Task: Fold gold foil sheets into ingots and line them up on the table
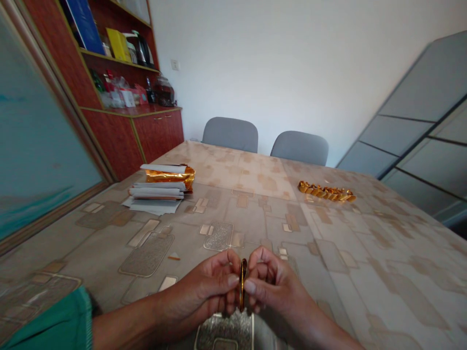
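My left hand (206,287) and my right hand (272,282) meet low in the middle of the view. Between their fingertips they pinch a narrow gold oval link (242,284), standing on edge with a dark inner side. A row of similar gold links (326,192) lies on the patterned table cover (233,214) at the far right, well away from both hands. A stack of white papers (156,194) with crumpled gold foil (170,177) on it sits at the far left of the table.
A small tan scrap (174,256) lies near my left hand. Two grey chairs (230,134) stand behind the far table edge. A red wooden cabinet (160,131) with bottles and packets is at back left, and a green sleeve (47,321) shows at lower left.
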